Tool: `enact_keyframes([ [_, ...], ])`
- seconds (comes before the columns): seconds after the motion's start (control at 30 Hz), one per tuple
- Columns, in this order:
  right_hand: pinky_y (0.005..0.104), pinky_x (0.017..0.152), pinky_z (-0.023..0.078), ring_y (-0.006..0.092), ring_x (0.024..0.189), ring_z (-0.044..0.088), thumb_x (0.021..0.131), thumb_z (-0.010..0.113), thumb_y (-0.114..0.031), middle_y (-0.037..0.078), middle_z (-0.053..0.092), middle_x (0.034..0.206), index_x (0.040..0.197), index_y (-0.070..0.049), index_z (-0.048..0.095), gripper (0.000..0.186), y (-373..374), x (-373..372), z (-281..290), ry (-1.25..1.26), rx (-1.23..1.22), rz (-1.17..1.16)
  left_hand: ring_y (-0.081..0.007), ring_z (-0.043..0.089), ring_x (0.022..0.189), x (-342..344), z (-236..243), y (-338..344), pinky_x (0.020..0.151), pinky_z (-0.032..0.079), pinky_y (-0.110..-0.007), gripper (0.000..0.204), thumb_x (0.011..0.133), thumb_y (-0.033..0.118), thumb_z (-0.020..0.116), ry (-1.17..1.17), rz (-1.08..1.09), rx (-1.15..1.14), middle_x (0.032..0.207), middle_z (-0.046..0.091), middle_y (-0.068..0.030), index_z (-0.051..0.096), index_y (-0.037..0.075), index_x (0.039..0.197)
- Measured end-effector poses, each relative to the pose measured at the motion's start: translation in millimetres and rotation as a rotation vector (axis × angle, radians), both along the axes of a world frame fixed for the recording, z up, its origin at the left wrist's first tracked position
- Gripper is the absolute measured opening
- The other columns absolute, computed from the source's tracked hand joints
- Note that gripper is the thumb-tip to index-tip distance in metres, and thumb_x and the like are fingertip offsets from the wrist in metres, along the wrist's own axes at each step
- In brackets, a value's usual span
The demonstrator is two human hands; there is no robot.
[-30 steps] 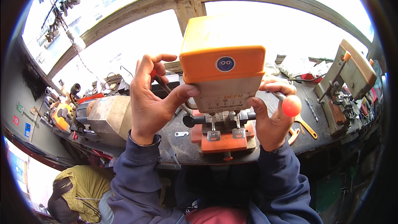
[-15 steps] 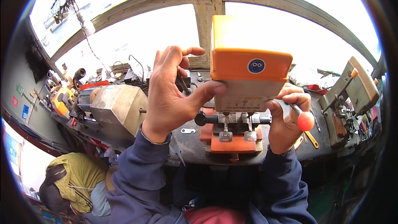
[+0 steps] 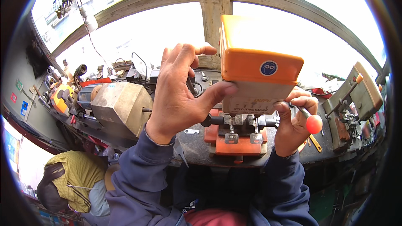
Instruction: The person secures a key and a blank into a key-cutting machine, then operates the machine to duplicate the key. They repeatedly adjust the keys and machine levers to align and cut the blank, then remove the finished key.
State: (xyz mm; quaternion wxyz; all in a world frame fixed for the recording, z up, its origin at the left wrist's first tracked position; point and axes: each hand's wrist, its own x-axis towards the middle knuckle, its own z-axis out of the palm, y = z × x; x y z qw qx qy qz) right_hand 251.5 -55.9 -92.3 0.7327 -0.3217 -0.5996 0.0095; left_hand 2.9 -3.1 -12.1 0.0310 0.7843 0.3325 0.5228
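Note:
An orange-topped key cutting machine (image 3: 259, 86) stands before me on the bench, its red-orange base (image 3: 238, 147) nearest me. Two keys hang from its clamps side by side, the left key (image 3: 231, 138) and the right key (image 3: 256, 138), heads toward me. My left hand (image 3: 178, 90) is raised at the machine's left side. Its thumb reaches to the housing edge, the forefinger points right and the other fingers curl loosely. A dark rod shows behind that palm. My right hand (image 3: 293, 121) closes on a lever with a red ball knob (image 3: 314, 124) at the machine's right; its fingertips are partly hidden.
Left of my left hand is a grey metal machine housing (image 3: 121, 106). Another machine (image 3: 356, 96) stands at the right. A small flat metal piece (image 3: 191, 131) and a yellow-handled tool (image 3: 315, 142) lie on the bench. A person in a yellow-green vest (image 3: 81, 178) is at lower left.
The whole view has shifted slightly, so the machine and both hands sit a little farther right in it. Relative to the machine, the hands look nearly unchanged.

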Motion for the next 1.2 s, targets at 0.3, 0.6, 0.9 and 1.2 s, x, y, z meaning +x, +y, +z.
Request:
enact_keyframes([
  [0.3,0.0353,0.100,0.049,0.0178,0.106,0.060,0.094,0.080,0.006,0.009,0.063,0.112,0.109,-0.007,0.053,0.034,-2.2,-5.2,1.5,0.047,-0.011,0.039,-0.0208,0.047,0.082,-2.1,5.5,0.7,0.083,0.041,-0.037,0.077,0.074,0.061,0.093,0.031,-0.014,0.012,0.088,0.052,-0.0039,0.069,0.005,0.121],
  [0.6,0.0385,0.104,0.050,0.0209,0.110,0.063,0.095,0.082,0.000,0.010,0.065,0.115,0.117,-0.006,0.056,0.034,-3.5,-2.3,0.5,0.056,-0.037,0.016,-0.0213,0.050,0.086,-2.5,7.2,1.0,0.084,0.041,-0.038,0.077,0.072,0.058,0.095,0.028,-0.030,-0.001,0.091,0.055,-0.0049,0.068,0.004,0.120],
  [0.9,0.0382,0.101,0.051,0.0206,0.105,0.063,0.094,0.082,0.003,0.009,0.065,0.111,0.110,-0.007,0.054,0.033,-0.7,-2.7,1.7,0.063,-0.014,0.070,-0.0222,0.050,0.086,-2.1,8.0,-1.3,0.086,0.041,-0.039,0.075,0.075,0.058,0.094,0.047,-0.022,-0.001,0.091,0.056,-0.0060,0.068,0.004,0.120],
  [1.2,0.0362,0.101,0.049,0.0181,0.106,0.060,0.095,0.080,0.004,0.009,0.063,0.112,0.109,-0.007,0.052,0.033,-0.6,-6.4,-0.8,0.061,-0.002,0.050,-0.0177,0.044,0.089,-0.2,3.4,-7.7,0.076,0.045,-0.033,0.071,0.083,0.057,0.090,0.099,0.040,0.043,0.095,0.046,-0.0026,0.069,0.003,0.125],
])
